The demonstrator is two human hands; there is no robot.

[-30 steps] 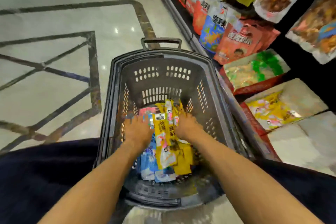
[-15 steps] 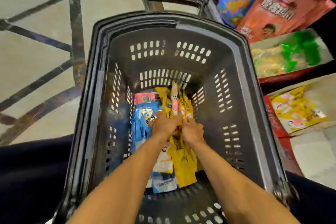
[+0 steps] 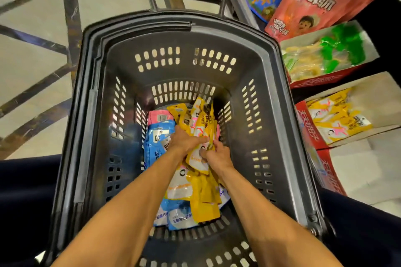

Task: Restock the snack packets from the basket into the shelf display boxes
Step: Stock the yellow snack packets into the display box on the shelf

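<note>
**Head view, looking down into the basket.**

- **Basket** (image 3: 275, 97): dark and slotted, standing on the floor with its right rim close along the foot of the shelf.
- **Display boxes:** two open cartons lie beyond the right rim.
  - The farther green box (image 3: 303, 39) holds green-and-clear packs.
  - The nearer yellow box (image 3: 373, 95) holds a few packets in the same yellow print as those in the basket, and much bare cardboard shows.
- **Yellow packets** (image 3: 204, 197): a loose bunch on the basket floor, just right of centre. Their long axes run roughly from near wall to far wall, and the far ends fan up against the far wall.
- **Blue packets** (image 3: 156, 143): lying flat beneath the bunch and to its left.
- **Left hand** (image 3: 186, 142): on top of the bunch, with its fingers (image 3: 201, 140) laid across it and pointing toward the right wall. Whether they curl underneath cannot be told.
- **Right hand** (image 3: 218, 157): at the bunch's right edge, fingers curled and pinching the packets, touching the left fingertips.

**Key relation:** the bunch lies directly under both hands. Its likely destination, the yellow box, lies to the right, over the right rim, so the right hand is the nearer one.

**Step in hand (judged):** gathering a handful. The lift must rise clear of the right wall before swinging over. Glossy packets held only at mid-length may slide out of the bunch.
</note>
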